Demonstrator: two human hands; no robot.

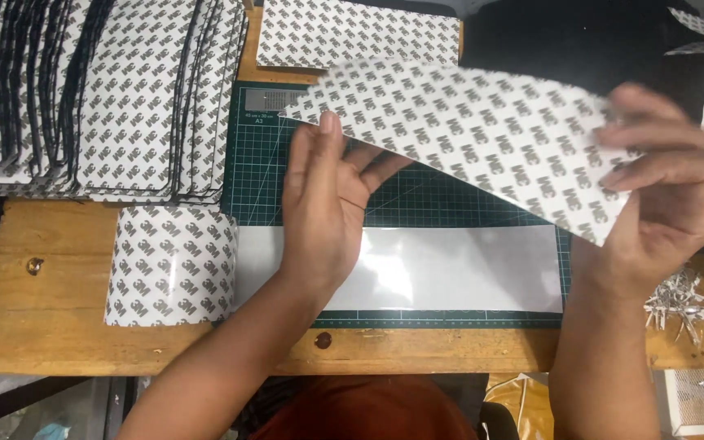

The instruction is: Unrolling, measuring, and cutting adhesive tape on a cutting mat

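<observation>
Head view, 2 hands [323,208] [666,191] lifting printed white backing sheet [482,134], slanted

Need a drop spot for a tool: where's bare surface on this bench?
Bare wood left of the patterned tape roll, plus the front strip below the green cutting mat. Crowded: stacked patterned sheets top left, foil scraps right, both hands mid-mat.
</observation>
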